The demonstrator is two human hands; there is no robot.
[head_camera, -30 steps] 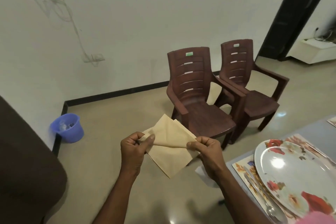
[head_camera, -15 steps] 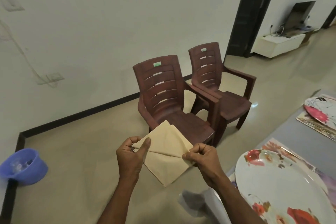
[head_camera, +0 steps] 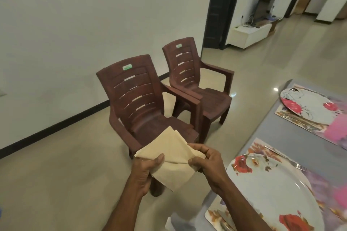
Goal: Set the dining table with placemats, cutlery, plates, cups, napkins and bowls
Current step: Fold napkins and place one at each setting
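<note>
Head view, looking down at 2 bare hands that hold a beige napkin (head_camera: 170, 157) in the air over the floor, just left of the grey bench (head_camera: 300, 133). The left hand (head_camera: 144, 172) pinches the napkin's left part with its thumb laid across the front of the fabric and the fingers behind it. The right hand (head_camera: 208, 163) pinches the napkin's right corner between curled fingers and thumb. The napkin is partly folded, with a crease running between the 2 hands, an upper flap pointing up toward the chairs and a lower flap hanging down to a point. On the bench, the near floral placemat (head_camera: 308, 178) carries a large white plate with red flowers (head_camera: 272, 195); a fork (head_camera: 285, 157) lies on the mat just beyond the plate's far rim, and cutlery that is too blurred to name lies on the mat's near-left corner. Farther along the bench, a 2nd floral placemat (head_camera: 293, 118) holds another flowered plate (head_camera: 308, 107), with a blurred pink shape just beside it. Behind the napkin, 2 dark brown plastic armchairs stand side by side on the tiled floor against the white wall: the nearer chair (head_camera: 142, 103) and the farther chair (head_camera: 197, 80).
</note>
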